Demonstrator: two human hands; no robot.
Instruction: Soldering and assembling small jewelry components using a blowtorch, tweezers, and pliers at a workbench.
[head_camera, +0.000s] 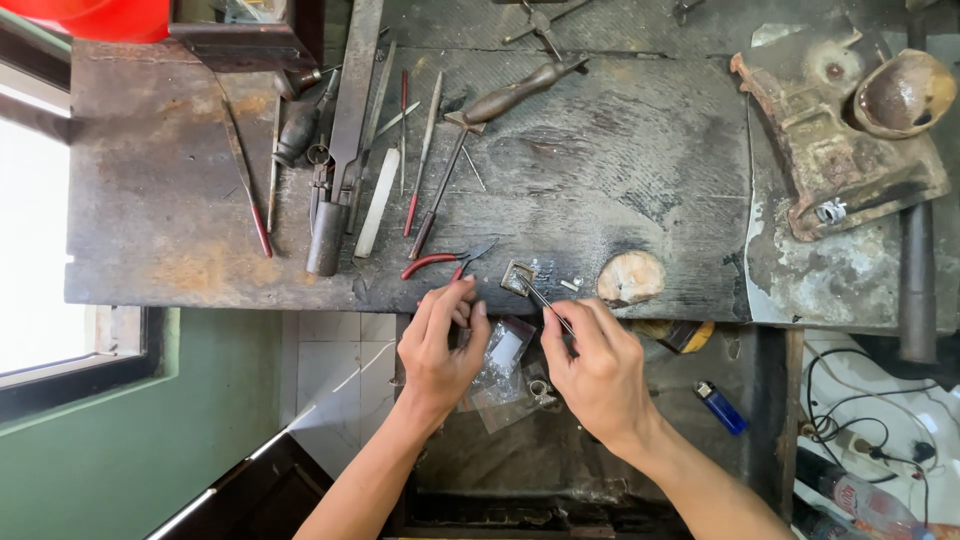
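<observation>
My right hand (598, 365) grips thin metal tweezers (548, 303) whose tips touch a small square metal frame (518, 277) lying at the front edge of the dark wooden workbench (600, 180). My left hand (440, 340) hovers just left of it, fingertips pinched together near the bench edge, close to red-handled pliers (440, 262). Whether the left fingers pinch something tiny I cannot tell. Small clear plastic bags (505, 365) lie below between both hands.
Files, gravers and a hammer (500, 100) lie across the bench's left half. A rusty metal block (830, 140) and a round bowl (905, 92) sit at right. A blue lighter (722, 407) lies in the tray below. A pale worn peg (630, 277) juts at the edge.
</observation>
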